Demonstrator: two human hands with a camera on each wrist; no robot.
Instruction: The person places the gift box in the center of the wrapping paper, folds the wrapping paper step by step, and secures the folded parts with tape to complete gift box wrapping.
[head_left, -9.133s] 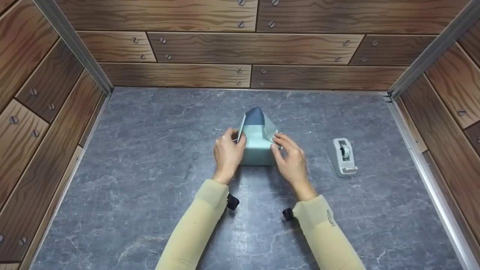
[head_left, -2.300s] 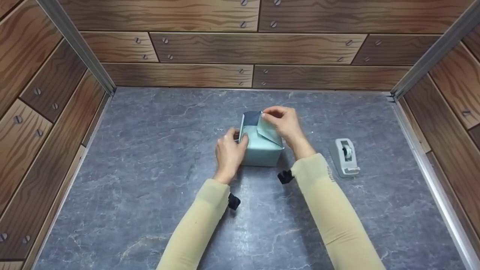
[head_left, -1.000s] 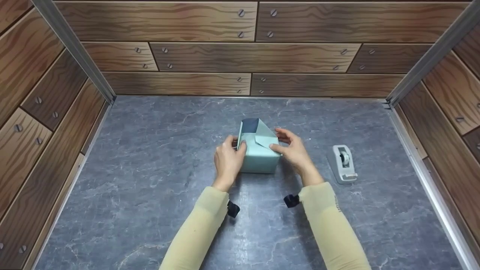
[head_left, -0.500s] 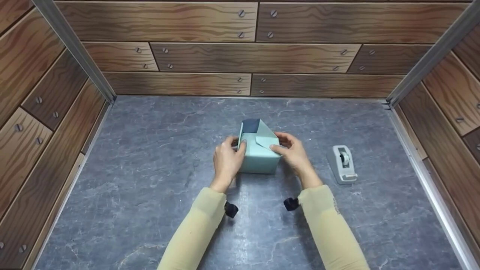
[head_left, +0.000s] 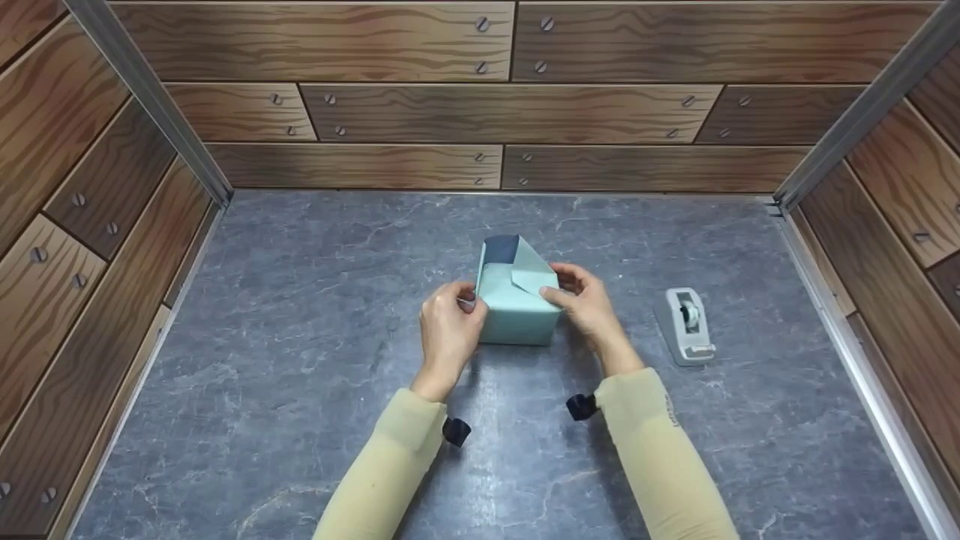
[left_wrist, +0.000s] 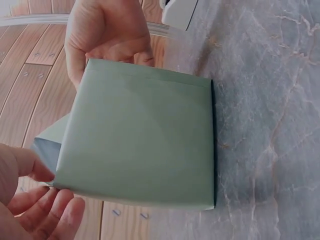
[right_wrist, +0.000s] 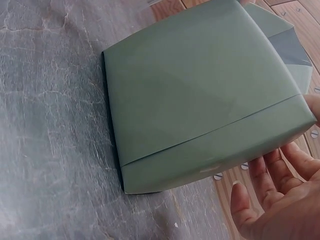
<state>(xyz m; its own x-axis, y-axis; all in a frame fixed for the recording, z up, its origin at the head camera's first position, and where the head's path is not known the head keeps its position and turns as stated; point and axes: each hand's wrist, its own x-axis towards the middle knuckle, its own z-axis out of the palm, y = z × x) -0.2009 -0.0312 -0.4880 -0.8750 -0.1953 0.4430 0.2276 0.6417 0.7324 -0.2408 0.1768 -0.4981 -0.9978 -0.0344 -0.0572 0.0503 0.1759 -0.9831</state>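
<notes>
A box wrapped in pale green paper (head_left: 517, 322) stands on the grey marbled surface between both hands. On its top, the right paper flap (head_left: 534, 274) is folded inward, and the left flap (head_left: 481, 262) stands up. At the back rises a flap whose dark blue inner side (head_left: 501, 250) shows. My left hand (head_left: 448, 322) pinches the paper at the near left top corner between thumb and fingers, seen closely in the left wrist view. My right hand (head_left: 589, 304) holds the box's right side, thumb on the folded flap, other fingers curled along the side.
To the right stands a light grey tape dispenser (head_left: 686, 326) with a roll of tape in it. Wood-patterned walls (head_left: 510, 112) enclose the surface at the back and both sides, with metal rails (head_left: 855, 352) along the edges.
Earlier the right hand lifted the right flap and folded it over, then settled its thumb on it. Within the last half second, the left hand has slid nearer and left to the corner.
</notes>
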